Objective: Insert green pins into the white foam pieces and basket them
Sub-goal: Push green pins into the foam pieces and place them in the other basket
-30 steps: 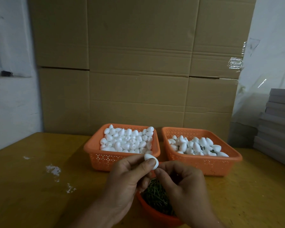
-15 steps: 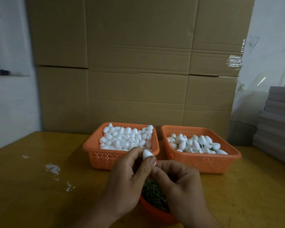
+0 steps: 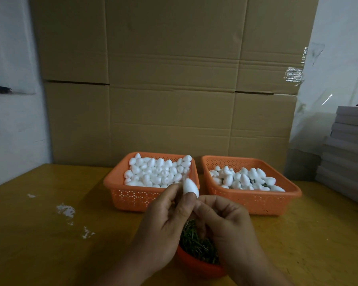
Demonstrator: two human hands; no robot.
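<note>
The foam (image 3: 190, 187) pieces look matt white and faintly grainy; the two baskets (image 3: 254, 203) and the bowl (image 3: 196, 266) are smooth orange plastic, the baskets perforated. The table (image 3: 39, 234) is yellowish wood with a dull sheen, backed by matt brown cardboard (image 3: 170, 79).

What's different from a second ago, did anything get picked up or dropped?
Little changed: the left hand holds the same foam piece, now turned more upright. The right hand stays close under it, fingers curled; any pin is hidden. Both baskets and the pin bowl stayed put.
</note>
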